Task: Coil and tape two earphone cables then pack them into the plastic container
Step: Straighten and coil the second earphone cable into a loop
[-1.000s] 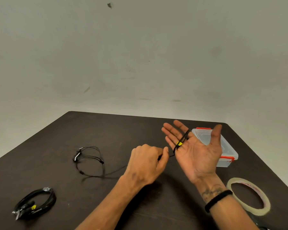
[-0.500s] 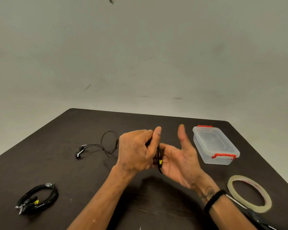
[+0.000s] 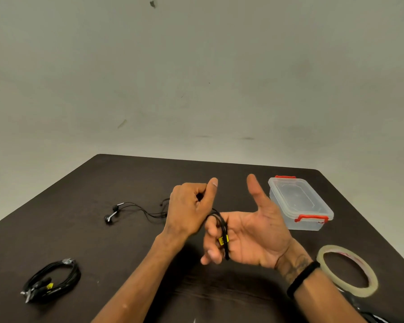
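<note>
Earphone cable (image 3: 221, 226) looped round spread right hand (image 3: 250, 236) fingers (image 3: 211, 252), left hand (image 3: 190, 209) fisted on its strand.

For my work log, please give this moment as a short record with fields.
left hand: closed on the cable, winding it
right hand: open, loops of earphone cable around its fingers
earbuds: lying on table
coiled cable: table, near left
plastic container: lid on, right
tape roll: flat, near right

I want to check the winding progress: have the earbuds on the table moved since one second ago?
Yes. The earbuds slid toward the plastic container, on the table, as the left hand pulled the cable around the right hand's fingers.
</note>
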